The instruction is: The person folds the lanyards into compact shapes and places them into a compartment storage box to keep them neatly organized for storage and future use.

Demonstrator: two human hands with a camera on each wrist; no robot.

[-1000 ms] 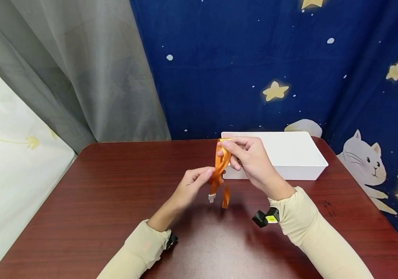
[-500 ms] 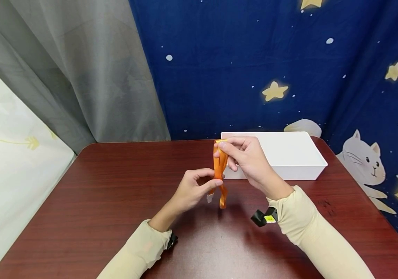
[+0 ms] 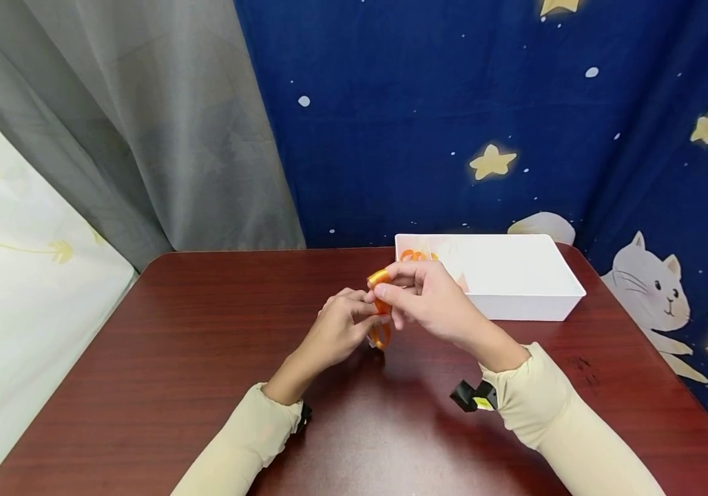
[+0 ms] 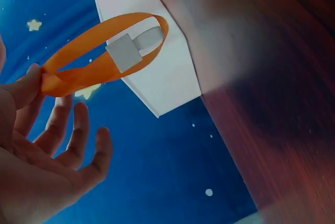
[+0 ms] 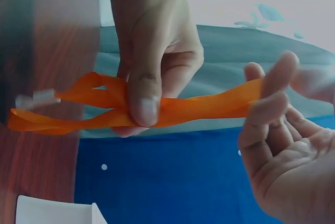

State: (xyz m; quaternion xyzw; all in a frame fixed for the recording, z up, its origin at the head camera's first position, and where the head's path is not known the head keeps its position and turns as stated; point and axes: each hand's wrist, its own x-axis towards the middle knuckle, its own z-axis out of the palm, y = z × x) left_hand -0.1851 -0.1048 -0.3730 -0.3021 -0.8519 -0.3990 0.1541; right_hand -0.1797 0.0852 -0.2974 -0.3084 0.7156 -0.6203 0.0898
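An orange lanyard point(image 3: 381, 307) hangs folded in loops between the two hands, in front of the white box. My left hand point(image 3: 337, 332) pinches its middle between thumb and fingers, plainly seen in the right wrist view. The upper end is held by the fingers of my right hand point(image 3: 434, 301); part of that end is hidden behind them. Below the left hand's grip the loops dangle over the table, with a pale clip point(image 4: 124, 53) beside an orange loop in the left wrist view. Several fingers of the left hand point(image 4: 57, 150) spread away from the strap.
A white box point(image 3: 518, 308) stands at the table's back right, just behind the right hand. Some orange loops point(image 3: 412, 255) lie in its left part. The dark red-brown table point(image 3: 224, 324) reaches back to grey and blue curtains point(image 3: 391, 138).
My right hand has moved left and down, bringing the lanyard's upper end closer to the left hand. The left hand has turned and shifted its pinch. Orange loops in the box have come into view.
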